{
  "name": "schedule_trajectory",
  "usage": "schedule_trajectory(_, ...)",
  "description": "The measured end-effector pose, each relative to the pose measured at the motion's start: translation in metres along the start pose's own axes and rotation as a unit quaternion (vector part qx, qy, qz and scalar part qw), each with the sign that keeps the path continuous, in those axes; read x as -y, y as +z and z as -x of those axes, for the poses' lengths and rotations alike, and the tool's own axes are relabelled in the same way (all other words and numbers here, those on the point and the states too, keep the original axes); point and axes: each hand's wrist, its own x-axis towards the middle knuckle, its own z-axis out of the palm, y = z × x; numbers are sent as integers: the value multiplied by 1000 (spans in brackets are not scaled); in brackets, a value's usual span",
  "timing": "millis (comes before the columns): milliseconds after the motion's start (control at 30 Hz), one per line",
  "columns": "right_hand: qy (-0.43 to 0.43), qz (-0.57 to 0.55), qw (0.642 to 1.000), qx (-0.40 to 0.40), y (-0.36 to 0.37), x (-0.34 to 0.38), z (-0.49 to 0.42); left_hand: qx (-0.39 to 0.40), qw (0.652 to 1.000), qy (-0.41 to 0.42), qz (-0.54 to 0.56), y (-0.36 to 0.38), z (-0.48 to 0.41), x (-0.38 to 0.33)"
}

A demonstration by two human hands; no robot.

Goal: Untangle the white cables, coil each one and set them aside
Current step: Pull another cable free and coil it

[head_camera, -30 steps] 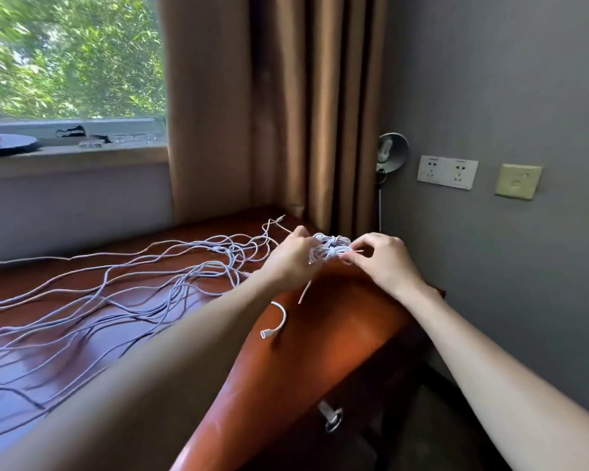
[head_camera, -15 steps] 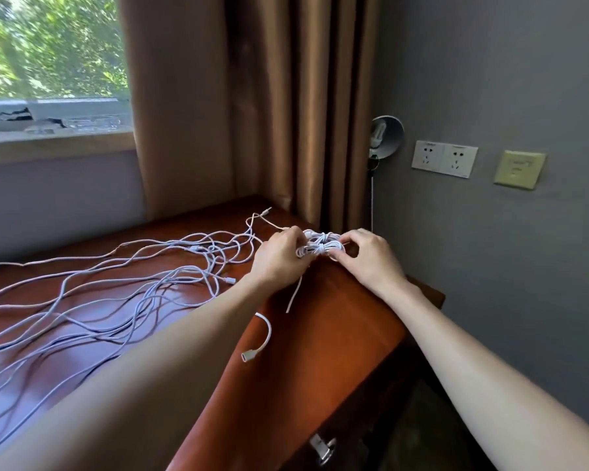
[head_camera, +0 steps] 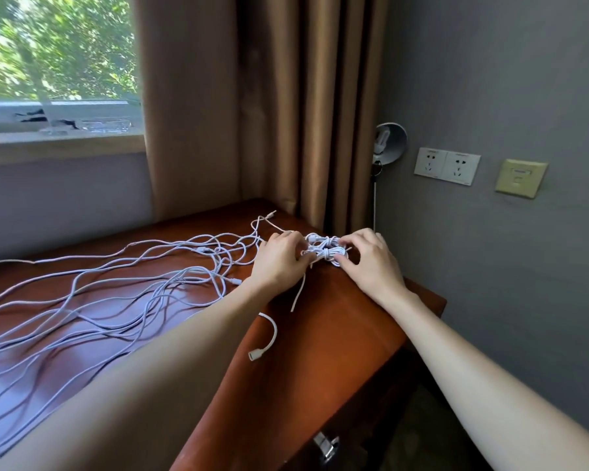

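Observation:
A small coiled bundle of white cable [head_camera: 325,250] lies near the far right corner of the brown wooden desk [head_camera: 320,351]. My left hand [head_camera: 281,261] grips its left end with curled fingers. My right hand [head_camera: 369,258] pinches its right end. A loose tail of cable [head_camera: 298,294] hangs from the bundle toward me. Several long white cables [head_camera: 116,300] sprawl tangled across the left part of the desk. One short end with a connector [head_camera: 264,345] curls beside my left forearm.
Brown curtains [head_camera: 269,107] hang behind the desk. A window [head_camera: 55,52] is at the left. On the grey right wall are a small lamp [head_camera: 388,141], a double socket [head_camera: 446,166] and a beige plate [head_camera: 521,178]. A drawer handle [head_camera: 325,443] shows below the desk edge.
The view has shifted slightly. Both hands have stayed on the bundle and lowered it onto the desk surface, fingers reworking their hold on its ends.

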Motion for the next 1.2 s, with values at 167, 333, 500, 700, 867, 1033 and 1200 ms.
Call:
schedule_trajectory(167, -24, -7, 1000, -11, -3, 13, 11, -3, 1000, 7, -29, -14, 17, 5)
schedule_trajectory(333, -55, -17, 998, -9, -6, 35, 27, 4, 999, -1, -40, -37, 44, 8)
schedule_trajectory(500, -89, -42, 995, -3, -9, 62, 46, -5, 998, 5, -57, -62, 77, 14)
schedule_trajectory(700, -126, -55, 990, 38, -11, 99, 71, -23, 998, 9, -63, -92, 121, 22)
schedule_trajectory(867, -146, -71, 983, 80, -6, 123, 83, -36, 997, 2, -66, -110, 152, 33)
schedule_trajectory(1033, -124, -67, 979, 149, -3, 143, 83, 2, 996, -27, -84, -125, 176, 47)
schedule_trajectory(1200, -118, -49, 975, 183, 12, 150, 75, 1, 996, -49, -72, -126, 184, 59)
